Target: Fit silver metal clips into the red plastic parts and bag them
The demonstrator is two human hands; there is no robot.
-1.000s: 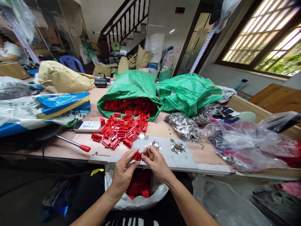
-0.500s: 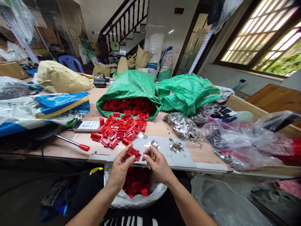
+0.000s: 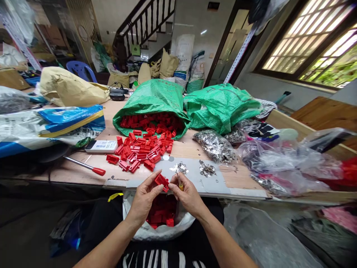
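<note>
In my left hand (image 3: 143,199) is a red plastic housing (image 3: 161,180), pinched between thumb and fingers just over the table's front edge. My right hand (image 3: 187,196) grips a small tool with a yellow handle (image 3: 181,185) and a thin metal tip pointing up. The right thumb and forefinger reach the right end of the housing; whether they hold a tiny piece there is hidden. Below both hands a white sack (image 3: 178,234) holds more red housings (image 3: 160,216). Two small heaps of shiny metal pieces (image 3: 180,168) lie on a grey sheet (image 3: 195,184) beyond my hands.
Loose red housings (image 3: 139,150) spill from a green sack (image 3: 152,98). A second green sack (image 3: 223,106) and a clear bag of metal pieces (image 3: 214,147) stand right. At left are a red-tipped lever (image 3: 97,171), a white device (image 3: 102,146) and a blue-white bag (image 3: 69,123).
The right thumb and forefinger have closed in on the housing and now meet its right end. The housing has turned slightly in my left hand. The view has shifted a little.
</note>
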